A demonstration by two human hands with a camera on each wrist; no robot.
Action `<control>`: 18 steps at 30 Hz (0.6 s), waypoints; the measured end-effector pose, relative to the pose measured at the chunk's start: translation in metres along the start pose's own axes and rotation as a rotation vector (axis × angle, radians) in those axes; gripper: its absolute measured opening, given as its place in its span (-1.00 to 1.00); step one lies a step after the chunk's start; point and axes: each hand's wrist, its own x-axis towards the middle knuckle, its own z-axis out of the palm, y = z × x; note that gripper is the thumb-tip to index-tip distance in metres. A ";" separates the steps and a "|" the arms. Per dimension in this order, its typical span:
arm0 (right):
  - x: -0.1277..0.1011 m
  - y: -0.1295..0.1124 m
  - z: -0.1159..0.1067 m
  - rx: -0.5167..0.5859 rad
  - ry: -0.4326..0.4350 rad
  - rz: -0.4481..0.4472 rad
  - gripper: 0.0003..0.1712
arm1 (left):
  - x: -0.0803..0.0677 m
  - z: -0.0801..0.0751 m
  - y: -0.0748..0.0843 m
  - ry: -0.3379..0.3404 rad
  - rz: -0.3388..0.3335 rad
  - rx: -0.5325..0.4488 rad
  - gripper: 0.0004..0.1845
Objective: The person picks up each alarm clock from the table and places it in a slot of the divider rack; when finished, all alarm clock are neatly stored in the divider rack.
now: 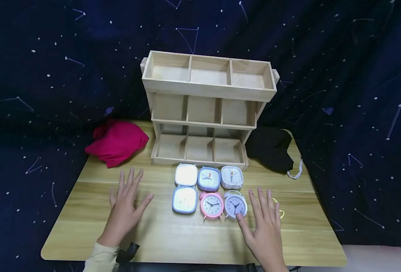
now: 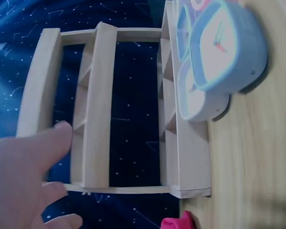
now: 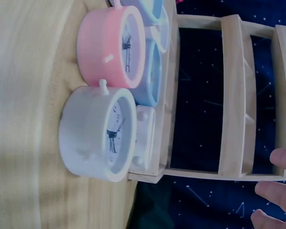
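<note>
My left hand (image 1: 125, 207) hovers over the left of the table, fingers spread, holding nothing. My right hand (image 1: 263, 223) is spread the same way, its thumb overlapping the lower edge of a white round alarm clock (image 1: 236, 206) in the head view. Left of that clock stands a pink round alarm clock (image 1: 212, 205). A blue square clock (image 1: 185, 200) is at the front left of the group. Behind are a white square clock (image 1: 186, 175), a blue one (image 1: 209, 178) and another white one (image 1: 232, 177). In the right wrist view, fingers (image 3: 276, 191) show apart from the clocks.
A three-tier wooden shelf (image 1: 208, 88) with divided compartments stands behind the clocks. A pink-red cloth bag (image 1: 116, 143) lies left of it and a black bag (image 1: 271, 149) right. A yellow loop (image 1: 282, 214) lies beside my right hand. Dark starry fabric (image 1: 356, 113) hangs around the table.
</note>
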 end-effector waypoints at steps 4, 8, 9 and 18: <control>-0.003 0.002 0.005 0.036 -0.002 0.011 -0.06 | 0.050 0.004 -0.011 0.020 0.018 -0.053 -0.01; -0.006 0.005 0.012 0.083 0.012 0.025 -0.04 | 0.118 0.012 -0.020 0.054 0.061 -0.168 0.17; -0.006 0.006 0.014 0.091 0.017 0.025 -0.03 | 0.135 0.015 -0.022 0.067 0.068 -0.203 0.22; -0.008 0.023 0.035 0.118 -0.004 0.031 0.12 | 0.243 0.015 -0.039 0.109 0.106 -0.367 0.43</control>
